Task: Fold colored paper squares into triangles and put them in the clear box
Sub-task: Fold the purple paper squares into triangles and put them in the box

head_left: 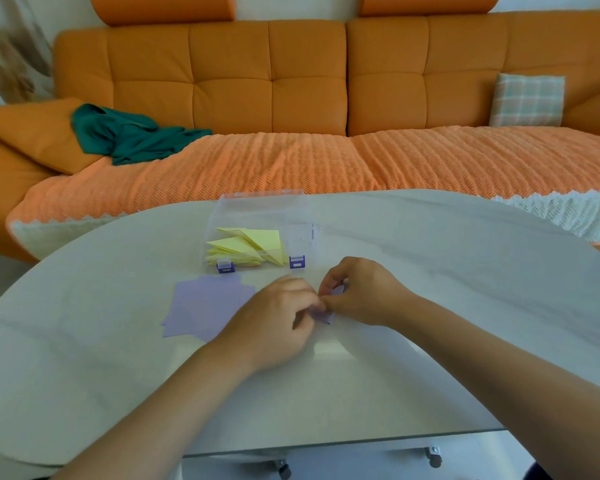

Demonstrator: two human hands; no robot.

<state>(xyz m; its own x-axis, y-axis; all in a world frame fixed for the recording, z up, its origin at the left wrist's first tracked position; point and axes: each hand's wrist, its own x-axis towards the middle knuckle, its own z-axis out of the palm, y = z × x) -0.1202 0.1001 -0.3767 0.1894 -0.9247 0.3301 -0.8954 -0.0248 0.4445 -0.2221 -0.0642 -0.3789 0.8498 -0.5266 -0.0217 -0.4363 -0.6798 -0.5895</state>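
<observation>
A small lilac paper piece lies on the table between my two hands, mostly hidden by them. My left hand pinches its left part with curled fingers. My right hand pinches its right part from above. A loose stack of lilac paper squares lies flat to the left of my left hand. The clear box stands open behind my hands, with two purple latches at its front. Several yellow folded triangles lie inside it.
The pale oval table ends close to me at a glass front edge. Behind it stands an orange sofa with a green cloth on the left and a checked cushion on the right.
</observation>
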